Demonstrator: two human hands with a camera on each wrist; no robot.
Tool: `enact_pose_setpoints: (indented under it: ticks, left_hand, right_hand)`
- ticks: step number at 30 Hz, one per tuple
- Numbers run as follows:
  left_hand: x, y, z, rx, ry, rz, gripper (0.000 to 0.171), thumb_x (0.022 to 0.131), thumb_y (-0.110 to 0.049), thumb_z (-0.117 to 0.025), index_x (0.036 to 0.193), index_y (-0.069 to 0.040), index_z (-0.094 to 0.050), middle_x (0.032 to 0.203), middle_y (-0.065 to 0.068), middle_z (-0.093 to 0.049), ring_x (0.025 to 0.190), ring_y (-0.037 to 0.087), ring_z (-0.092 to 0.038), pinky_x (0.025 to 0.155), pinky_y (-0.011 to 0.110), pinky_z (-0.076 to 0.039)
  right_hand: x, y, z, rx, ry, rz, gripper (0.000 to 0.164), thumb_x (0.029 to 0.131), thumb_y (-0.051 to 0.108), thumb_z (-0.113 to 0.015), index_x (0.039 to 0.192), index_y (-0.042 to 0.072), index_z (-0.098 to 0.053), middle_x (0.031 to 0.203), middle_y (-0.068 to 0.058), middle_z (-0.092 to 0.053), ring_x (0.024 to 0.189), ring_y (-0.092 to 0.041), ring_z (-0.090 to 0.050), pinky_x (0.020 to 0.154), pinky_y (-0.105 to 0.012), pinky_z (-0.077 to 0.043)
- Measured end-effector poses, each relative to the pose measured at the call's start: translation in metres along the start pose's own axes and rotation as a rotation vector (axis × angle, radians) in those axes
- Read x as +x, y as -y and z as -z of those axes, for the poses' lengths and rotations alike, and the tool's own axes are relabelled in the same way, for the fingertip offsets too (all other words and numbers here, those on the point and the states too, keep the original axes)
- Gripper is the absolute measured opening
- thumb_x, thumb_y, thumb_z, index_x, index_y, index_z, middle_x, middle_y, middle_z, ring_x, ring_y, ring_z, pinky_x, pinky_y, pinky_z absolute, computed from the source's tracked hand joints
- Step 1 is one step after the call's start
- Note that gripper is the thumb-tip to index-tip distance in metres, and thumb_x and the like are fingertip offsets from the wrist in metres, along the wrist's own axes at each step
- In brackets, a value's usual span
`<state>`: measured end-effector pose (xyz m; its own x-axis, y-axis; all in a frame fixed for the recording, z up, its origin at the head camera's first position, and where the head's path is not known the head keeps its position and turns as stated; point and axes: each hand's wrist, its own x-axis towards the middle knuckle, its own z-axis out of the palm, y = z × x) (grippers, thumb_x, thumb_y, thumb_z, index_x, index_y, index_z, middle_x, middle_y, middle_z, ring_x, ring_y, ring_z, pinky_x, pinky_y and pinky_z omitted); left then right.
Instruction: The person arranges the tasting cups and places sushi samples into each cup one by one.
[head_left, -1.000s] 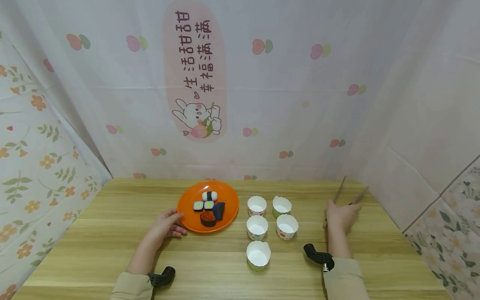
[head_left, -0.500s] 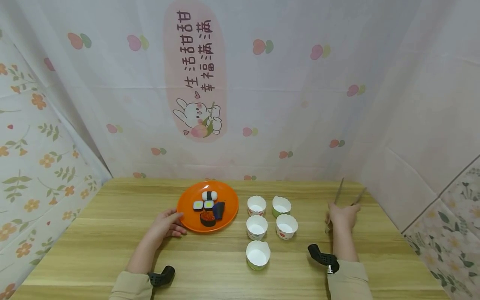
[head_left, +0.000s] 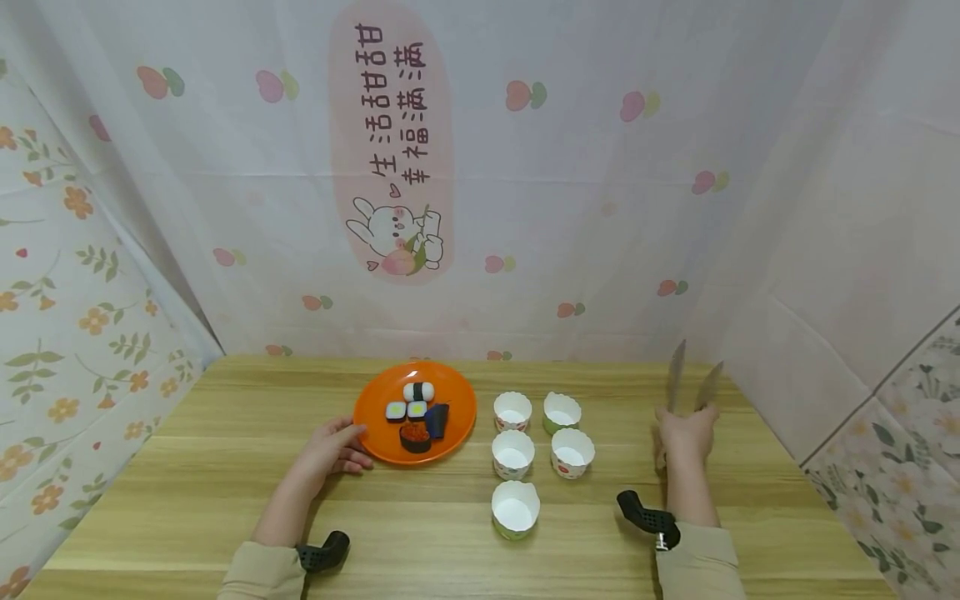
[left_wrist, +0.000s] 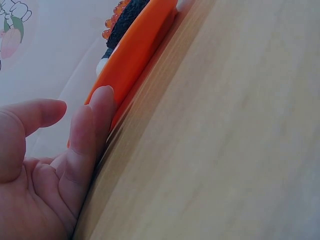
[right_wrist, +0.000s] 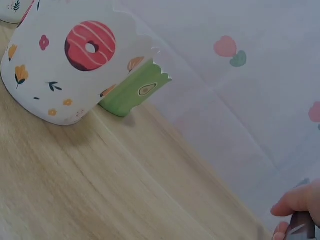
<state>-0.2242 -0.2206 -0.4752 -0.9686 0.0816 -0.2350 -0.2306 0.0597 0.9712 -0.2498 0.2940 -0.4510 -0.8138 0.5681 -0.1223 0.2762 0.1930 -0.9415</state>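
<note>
In the head view, an orange plate (head_left: 367, 392) carries several pieces of sushi, among them a roe-topped piece (head_left: 415, 437), two small rolls, a white piece with a black band and a dark cone-shaped piece (head_left: 437, 421). My left hand (head_left: 330, 454) holds the plate's near-left rim, thumb on the upper side and fingers low along the edge. In the left wrist view those fingers lie against the orange rim (left_wrist: 130, 60). At the right, my right hand (head_left: 686, 437) grips tongs (head_left: 677, 375), whose two flat arms spread apart and point away. A dark handle (right_wrist: 302, 227) shows at the right wrist view's corner.
Several white paper baking cups stand in two columns between plate and tongs, including a donut-patterned cup (head_left: 572, 454) and a nearer green-based cup (head_left: 516, 510). A patterned curtain (head_left: 585, 208) hangs along the table's far edge.
My right hand has shifted slightly right and turned the tongs, so their arms now show broad flat sides and their tips reach higher. The left hand and the plate stay put.
</note>
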Motion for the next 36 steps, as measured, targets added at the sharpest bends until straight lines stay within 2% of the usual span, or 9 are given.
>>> enact_pose_setpoints:
  ticks: [3, 9, 12, 15, 21, 24, 26, 31, 36]
  left_hand:
    - [0.0, 0.0, 0.0, 0.002, -0.003, 0.001, 0.047, 0.102, -0.018, -0.047, 0.135, 0.011, -0.032, 0.078, 0.01, -0.063, 0.061, 0.017, -0.066, 0.056, 0.025, -0.054]
    - [0.0, 0.0, -0.001, 0.001, -0.001, 0.003, 0.046, 0.101, -0.017, -0.046, 0.135, 0.011, -0.032, 0.078, 0.011, -0.063, 0.061, 0.017, -0.066, 0.056, 0.025, -0.054]
    - [0.001, 0.0, -0.001, 0.004, -0.006, 0.005, 0.044, 0.101, -0.016, -0.046, 0.134, 0.011, -0.034, 0.078, 0.011, -0.063, 0.061, 0.017, -0.066, 0.056, 0.025, -0.054]
    - [0.001, 0.0, -0.001, 0.006, -0.008, 0.008, 0.042, 0.101, -0.016, -0.046, 0.133, 0.01, -0.036, 0.078, 0.011, -0.063, 0.062, 0.017, -0.066, 0.056, 0.025, -0.054]
    - [0.0, 0.0, 0.0, 0.003, -0.004, -0.001, 0.042, 0.101, -0.016, -0.046, 0.132, 0.01, -0.036, 0.078, 0.011, -0.063, 0.062, 0.017, -0.066, 0.056, 0.025, -0.055]
    - [0.0, 0.0, 0.0, 0.001, -0.004, 0.0, 0.042, 0.101, -0.016, -0.046, 0.132, 0.01, -0.035, 0.078, 0.011, -0.063, 0.062, 0.017, -0.066, 0.056, 0.025, -0.055]
    - [0.0, 0.0, 0.001, 0.0, 0.0, -0.005, 0.044, 0.101, -0.016, -0.046, 0.133, 0.011, -0.034, 0.079, 0.011, -0.062, 0.062, 0.017, -0.066, 0.057, 0.026, -0.055]
    - [0.0, 0.0, 0.001, -0.001, 0.001, -0.007, 0.044, 0.101, -0.016, -0.046, 0.133, 0.011, -0.033, 0.079, 0.011, -0.062, 0.062, 0.018, -0.066, 0.057, 0.026, -0.055]
    - [0.0, -0.001, 0.0, -0.004, -0.005, 0.002, 0.041, 0.101, -0.016, -0.045, 0.132, 0.01, -0.035, 0.078, 0.01, -0.062, 0.061, 0.017, -0.066, 0.056, 0.025, -0.055]
  right_hand:
    - [0.0, 0.004, 0.0, -0.014, 0.011, 0.061, 0.088, 0.092, 0.014, -0.059, 0.152, 0.003, 0.005, 0.137, -0.035, -0.033, 0.12, -0.047, -0.04, 0.094, -0.056, -0.042]
    - [-0.004, 0.018, 0.001, -0.139, -0.011, 0.178, 0.069, 0.09, 0.012, -0.054, 0.147, -0.005, -0.02, 0.111, -0.025, -0.049, 0.091, -0.037, -0.054, 0.068, -0.039, -0.05]
    - [-0.009, 0.029, 0.004, -0.17, 0.003, 0.222, 0.069, 0.09, 0.011, -0.053, 0.148, -0.005, -0.019, 0.108, -0.023, -0.05, 0.084, -0.033, -0.054, 0.061, -0.032, -0.048]
    - [-0.016, 0.041, 0.006, -0.162, 0.031, 0.255, 0.066, 0.091, 0.011, -0.054, 0.146, -0.006, -0.022, 0.11, -0.023, -0.05, 0.08, -0.028, -0.054, 0.06, -0.03, -0.047]
    - [-0.03, 0.062, 0.01, -0.086, 0.089, 0.348, 0.053, 0.091, 0.01, -0.056, 0.138, 0.001, -0.034, 0.097, -0.019, -0.054, 0.059, -0.017, -0.059, 0.052, -0.028, -0.052]
    - [-0.038, 0.07, 0.013, -0.122, 0.136, 0.403, 0.053, 0.094, 0.014, -0.055, 0.14, 0.001, -0.033, 0.103, -0.021, -0.055, 0.067, -0.024, -0.062, 0.057, -0.032, -0.053]
    - [-0.043, 0.076, 0.015, -0.171, 0.169, 0.434, 0.054, 0.095, 0.017, -0.054, 0.143, 0.002, -0.032, 0.11, -0.024, -0.054, 0.082, -0.033, -0.062, 0.067, -0.04, -0.053]
    - [-0.054, 0.086, 0.019, -0.244, 0.233, 0.483, 0.067, 0.096, 0.02, -0.053, 0.15, 0.001, -0.019, 0.134, -0.032, -0.042, 0.119, -0.051, -0.042, 0.089, -0.067, -0.037]
    - [-0.063, 0.093, 0.019, -0.275, 0.279, 0.532, 0.071, 0.097, 0.02, -0.051, 0.152, 0.001, -0.01, 0.141, -0.036, -0.032, 0.123, -0.056, -0.035, 0.088, -0.074, -0.032]
